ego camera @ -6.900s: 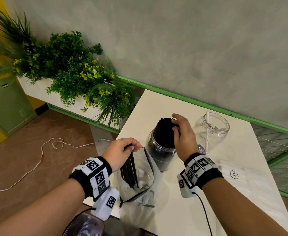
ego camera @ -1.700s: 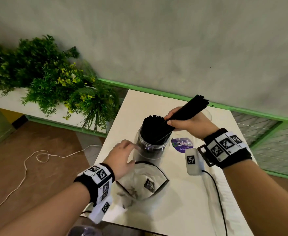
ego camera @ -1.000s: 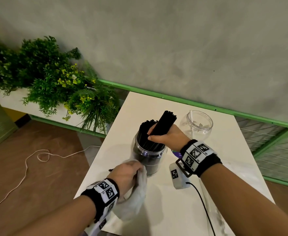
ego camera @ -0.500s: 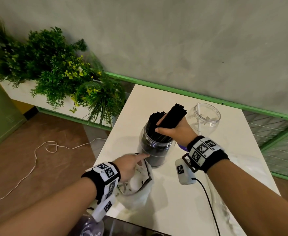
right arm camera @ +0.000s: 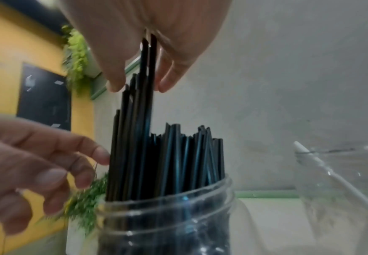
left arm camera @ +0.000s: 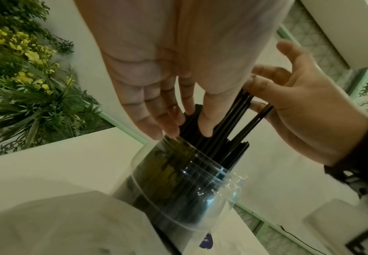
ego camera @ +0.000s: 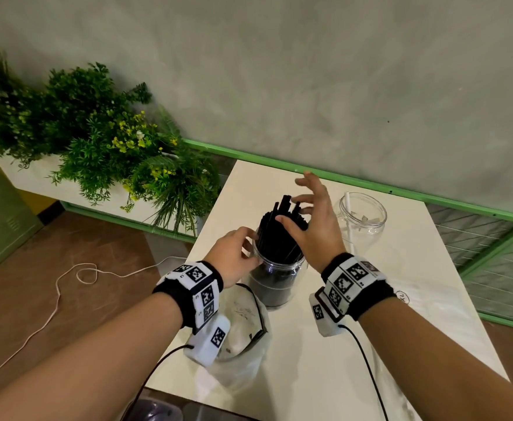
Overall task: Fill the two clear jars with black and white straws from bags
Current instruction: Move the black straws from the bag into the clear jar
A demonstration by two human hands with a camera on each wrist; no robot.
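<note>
- The near jar [ego camera: 275, 278] is clear plastic and round, with ridges around its neck; it stands upright on the white table [ego camera: 316, 360], near the left edge and about halfway back.
- The black straws [ego camera: 279, 235] fill this jar; they are thin, shiny and packed close together, standing up past the rim; a few at the left side stick up higher than the rest.
- The right hand [ego camera: 313, 220] is spread wide open over the tops of the straws; its fingers [right arm camera: 115, 75] are straight and hang down on both sides of the tall straws; it touches them but grips nothing.
- The left hand [ego camera: 234, 256] is at the left side of the jar's neck; its fingers [left arm camera: 154, 124] are loose and nearly straight, and the tips sit at the rim and the straws; it does not wrap around anything.
- The far jar [ego camera: 363, 220] is also clear, with a wide mouth; it stands to the right of the near jar and closer to the back edge; it has just one white straw [ego camera: 348, 220] leaning inside.
- A crumpled clear bag [ego camera: 243, 338] with a black strip along its mouth lies at the front left corner, just in front of the near jar; it looks flat.
- Green plants [ego camera: 97, 141] with small yellow flowers sit in a white box beyond the left edge; a white cord [ego camera: 67, 287] lies on the brown floor.
</note>
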